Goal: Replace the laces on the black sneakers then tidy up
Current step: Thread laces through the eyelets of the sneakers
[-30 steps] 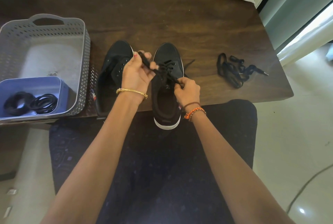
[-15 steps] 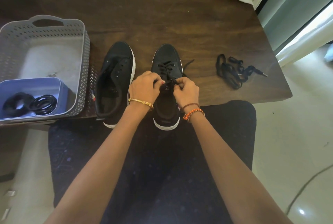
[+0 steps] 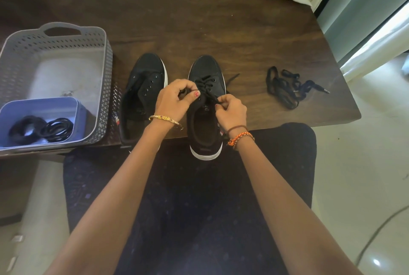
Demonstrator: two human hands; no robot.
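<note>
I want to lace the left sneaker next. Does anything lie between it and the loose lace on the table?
Yes. The right sneaker stands between the left sneaker and the loose lace, with both hands working on it.

A: Black right sneaker (image 3: 204,97) under the grip, white sole edge, black lace (image 3: 207,85). Just left of the grip: black left sneaker (image 3: 143,89), white sole too.
B: Well right of the grip?
A: Loose black laces (image 3: 285,89) on dark brown wood-grain table (image 3: 221,22).
B: Well left?
A: Grey perforated basket (image 3: 106,58), blue-lilac tray (image 3: 75,108), black coils (image 3: 39,128). Gold bangle (image 3: 164,118) near left hand (image 3: 174,100); brown and orange-braided bands (image 3: 240,134) near right hand (image 3: 231,111). Red thumbnail.
</note>
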